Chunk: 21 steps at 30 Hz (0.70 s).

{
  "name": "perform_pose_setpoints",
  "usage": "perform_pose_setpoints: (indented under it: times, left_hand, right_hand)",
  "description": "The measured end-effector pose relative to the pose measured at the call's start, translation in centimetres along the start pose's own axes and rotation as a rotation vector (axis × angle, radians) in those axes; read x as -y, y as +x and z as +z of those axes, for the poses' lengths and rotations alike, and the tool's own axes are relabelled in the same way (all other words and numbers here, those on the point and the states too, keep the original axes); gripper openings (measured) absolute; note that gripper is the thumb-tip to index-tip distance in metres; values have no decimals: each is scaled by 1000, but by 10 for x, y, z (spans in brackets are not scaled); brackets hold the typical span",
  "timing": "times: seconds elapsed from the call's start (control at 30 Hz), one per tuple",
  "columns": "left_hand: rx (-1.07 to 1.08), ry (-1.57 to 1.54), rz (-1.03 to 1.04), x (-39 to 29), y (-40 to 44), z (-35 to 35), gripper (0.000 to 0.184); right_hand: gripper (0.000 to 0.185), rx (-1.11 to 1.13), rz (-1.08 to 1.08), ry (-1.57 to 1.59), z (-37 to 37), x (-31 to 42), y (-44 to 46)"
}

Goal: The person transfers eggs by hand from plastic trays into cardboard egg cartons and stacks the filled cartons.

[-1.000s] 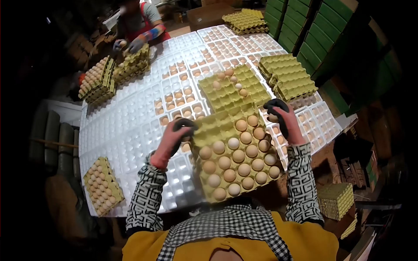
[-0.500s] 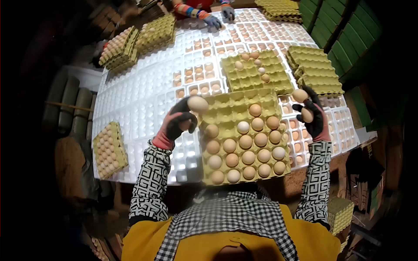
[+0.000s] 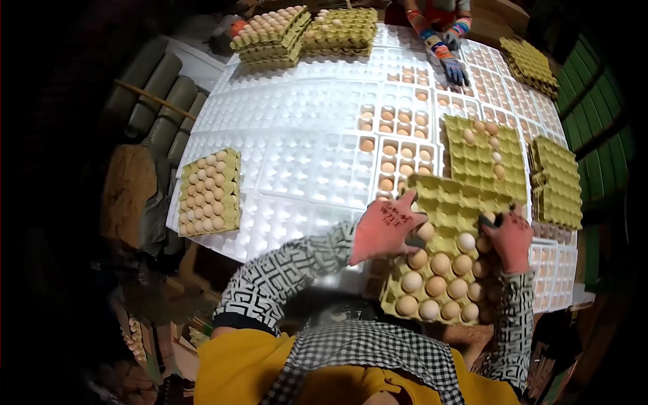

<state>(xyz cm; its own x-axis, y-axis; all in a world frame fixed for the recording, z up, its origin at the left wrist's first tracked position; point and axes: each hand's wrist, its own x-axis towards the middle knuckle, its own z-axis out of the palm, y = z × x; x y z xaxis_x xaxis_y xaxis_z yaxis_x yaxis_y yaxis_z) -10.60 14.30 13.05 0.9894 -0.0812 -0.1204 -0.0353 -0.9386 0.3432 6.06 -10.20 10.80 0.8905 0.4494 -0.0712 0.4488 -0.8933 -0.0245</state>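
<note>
My left hand (image 3: 388, 228), in a pink glove with black fingertips, curls over the left edge of a yellow-green egg tray (image 3: 445, 197). Its fingers and thumb are bent around a brown egg (image 3: 425, 232) near that edge; what lies under the palm is hidden. At the tray's right side my right hand (image 3: 509, 237) is closed, back up, its fingertips beside another egg. I cannot make out what it holds. Brown eggs (image 3: 441, 262) and a paler egg (image 3: 466, 241) fill the tray's near rows, while several cups farther back hold none.
White egg trays (image 3: 290, 162) cover the table, with eggs towards the right. A second yellow-green tray (image 3: 472, 158) lies beyond mine. A full tray (image 3: 208, 196) sits at left, stacked trays (image 3: 557, 182) at right. Across the table is a co-worker's gloved hand (image 3: 453, 71).
Both hands have come inward and down onto the tray's sides, palms now turned down. The eggs seen in them earlier are hidden or set down. My view has shifted left.
</note>
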Motion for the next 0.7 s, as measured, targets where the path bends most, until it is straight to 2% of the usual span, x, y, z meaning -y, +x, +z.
perform_pose_setpoints:
  times: [0.03, 0.07, 0.13, 0.17, 0.2, 0.27, 0.33, 0.37, 0.4, 0.47, 0.5, 0.53, 0.57, 0.6, 0.67, 0.7]
  left_hand:
    - [-68, -199, -53, 24, -9, 12, 61]
    - [-220, -323, -53, 51, -16, 13, 62]
    - [-400, -541, -282, 128, -20, 12, 59]
    - [-533, -512, -374, 177, -13, 16, 57]
    - [-655, -484, -466, 227, -3, 20, 56]
    - [-713, -331, -593, 306, 23, 10, 56]
    - [-645, -416, -644, 372, 53, 16, 54]
    - [-559, -404, -660, 389, 62, 20, 54]
    - [-427, -404, -646, 402, 69, 27, 55]
    - [-304, -344, -547, 411, 73, 44, 56]
    - [-340, -369, -521, 417, 74, 49, 56]
    - [-365, -501, -507, 428, 75, 58, 55]
    - [-502, -570, -480, 432, 73, 56, 52]
    - [-641, -639, -450, 436, 71, 51, 50]
    - [-832, -970, -463, 457, 82, 43, 43]
    - [-936, -945, -425, 463, 91, 36, 41]
  right_hand:
    - [40, -58, -35, 24, 1, -1, -1]
    - [38, -112, -61, 51, 3, -1, -5]
    - [34, -293, -120, 213, -7, -1, -6]
    - [32, -168, -51, 572, -33, 29, 1]
    - [33, -150, -56, 588, -50, 60, 12]
    - [38, -214, -245, 735, -44, 118, 49]
    - [44, 98, -126, 1056, -21, 190, 105]
    - [47, 151, -205, 987, -10, 231, 140]
    - [44, 262, -35, 1078, -13, 281, 158]
    - [43, 223, -97, 1260, 45, 339, 221]
    - [43, 159, -91, 1335, 72, 366, 245]
    - [46, 121, -61, 1239, 88, 390, 261]
    - [48, -47, -111, 1040, 131, 406, 288]
    - [48, 5, -30, 866, 143, 422, 294]
    - [47, 154, -39, 387, 161, 441, 296]
    - [47, 71, -79, 334, 161, 444, 282]
